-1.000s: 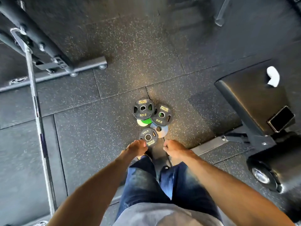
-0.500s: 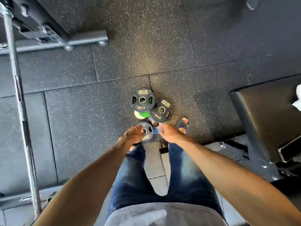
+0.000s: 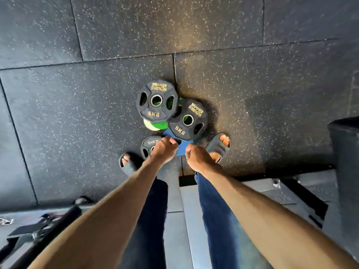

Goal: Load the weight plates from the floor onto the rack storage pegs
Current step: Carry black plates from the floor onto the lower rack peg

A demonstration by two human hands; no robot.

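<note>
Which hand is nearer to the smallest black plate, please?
Left. The left hand lies over the small plate; the right hand is off to its right, at the blue plate.

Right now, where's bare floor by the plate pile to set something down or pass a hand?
Free: the speckled black rubber floor left of the two black 5 kg plates, the tiles beyond them, and the patch between the right sandal and the dark bench. Crowded: left hand and right hand meet over the blue round plate and small black plate.
</note>
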